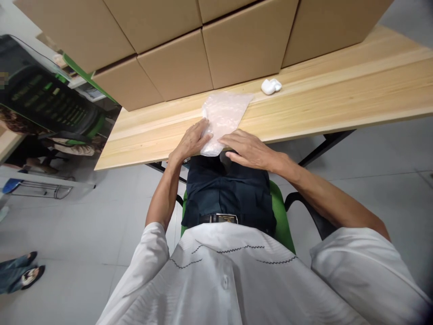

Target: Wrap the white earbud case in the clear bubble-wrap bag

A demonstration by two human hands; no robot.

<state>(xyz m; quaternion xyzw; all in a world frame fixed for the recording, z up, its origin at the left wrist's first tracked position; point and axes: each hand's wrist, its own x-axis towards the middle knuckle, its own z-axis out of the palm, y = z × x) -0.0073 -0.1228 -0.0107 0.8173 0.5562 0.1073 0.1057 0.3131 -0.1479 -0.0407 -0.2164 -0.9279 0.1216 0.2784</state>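
A pale, translucent plastic sheet or bag, pinkish and wrinkled, lies on the wooden table and reaches its front edge. My left hand rests along the left side of the plastic, fingers stretched out and thumb apart. From the right, my right hand touches the lower right side of it with its fingers extended, the thumb held away below. Whether anything is inside the plastic I cannot tell. A small white crumpled or rounded object sits on the table to the right, apart from both hands.
Several brown cardboard boxes stand stacked along the back of the table. I sit on a green chair close to the front edge. At the left are a black and green chair, a person partly in view, and someone's feet.
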